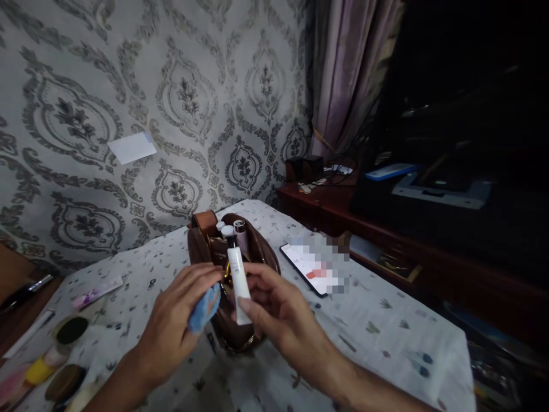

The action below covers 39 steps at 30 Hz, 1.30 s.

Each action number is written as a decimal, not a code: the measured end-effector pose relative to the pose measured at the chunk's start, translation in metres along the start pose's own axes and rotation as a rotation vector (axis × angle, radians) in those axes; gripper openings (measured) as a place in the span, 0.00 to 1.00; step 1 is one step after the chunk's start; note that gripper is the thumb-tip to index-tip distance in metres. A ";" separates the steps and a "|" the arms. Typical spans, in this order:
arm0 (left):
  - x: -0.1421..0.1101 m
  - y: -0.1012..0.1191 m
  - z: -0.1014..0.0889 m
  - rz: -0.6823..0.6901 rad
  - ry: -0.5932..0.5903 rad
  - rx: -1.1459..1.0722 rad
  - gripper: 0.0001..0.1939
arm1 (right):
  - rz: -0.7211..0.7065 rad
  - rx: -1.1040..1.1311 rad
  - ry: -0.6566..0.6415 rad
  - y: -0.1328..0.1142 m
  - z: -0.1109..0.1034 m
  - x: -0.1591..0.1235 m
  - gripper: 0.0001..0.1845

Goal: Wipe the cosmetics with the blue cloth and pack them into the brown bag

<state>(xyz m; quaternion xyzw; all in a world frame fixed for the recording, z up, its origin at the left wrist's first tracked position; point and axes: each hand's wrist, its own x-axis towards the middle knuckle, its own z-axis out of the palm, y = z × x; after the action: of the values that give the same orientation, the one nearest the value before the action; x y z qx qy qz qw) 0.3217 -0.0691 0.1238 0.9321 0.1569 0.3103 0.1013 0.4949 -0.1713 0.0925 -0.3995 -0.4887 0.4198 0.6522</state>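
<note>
Between the thumb and fingers of my right hand [278, 309] is a white tube [238, 283] with a dark cap, held nearly upright. My left hand [171, 317] is closed around a crumpled blue cloth [205, 309], just left of the tube. Behind both hands an open brown bag [199, 243] stands on the patterned tablecloth [377, 355]. Several bottles or tubes poke out of it, among them a silver-capped bottle [241, 234]. My hands and the tube hide part of the bag's front.
A phone [300, 269] with a lit screen lies right of the bag. To the left are a pink-and-white tube [98, 292], a round dark-topped jar [71, 330] and a yellow container [39, 371]. Beyond the table's right edge stands a reddish-brown desk [317, 197] with an open drawer [381, 260].
</note>
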 end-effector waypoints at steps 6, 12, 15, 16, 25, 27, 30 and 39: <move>-0.017 -0.025 -0.008 0.213 -0.101 0.302 0.22 | -0.091 -0.340 0.030 -0.013 -0.027 0.027 0.19; -0.048 -0.031 0.008 0.193 0.097 0.327 0.23 | -0.142 -0.616 0.030 -0.027 -0.032 0.062 0.08; -0.053 -0.034 0.016 0.183 0.179 0.322 0.23 | -0.161 -0.786 -0.025 -0.034 -0.027 0.078 0.04; -0.054 -0.035 0.018 0.182 0.194 0.323 0.23 | -0.170 -0.842 -0.044 -0.036 -0.025 0.082 0.04; -0.056 -0.032 0.023 0.115 0.241 0.261 0.19 | -0.323 -1.192 -0.177 -0.040 -0.002 0.126 0.08; -0.056 -0.032 0.022 0.120 0.231 0.269 0.19 | -0.339 -1.248 -0.200 -0.045 0.002 0.136 0.09; -0.057 -0.033 0.019 0.141 0.211 0.272 0.20 | -0.332 -1.312 -0.223 -0.059 0.002 0.150 0.09; -0.059 -0.035 0.018 0.161 0.210 0.274 0.21 | -0.280 -1.381 -0.226 -0.058 0.015 0.179 0.08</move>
<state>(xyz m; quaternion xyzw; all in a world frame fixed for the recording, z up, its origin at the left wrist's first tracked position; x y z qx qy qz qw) 0.2804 -0.0591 0.0676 0.9093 0.1323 0.3886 -0.0686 0.5196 -0.0211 0.2040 -0.6087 -0.7544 -0.0343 0.2433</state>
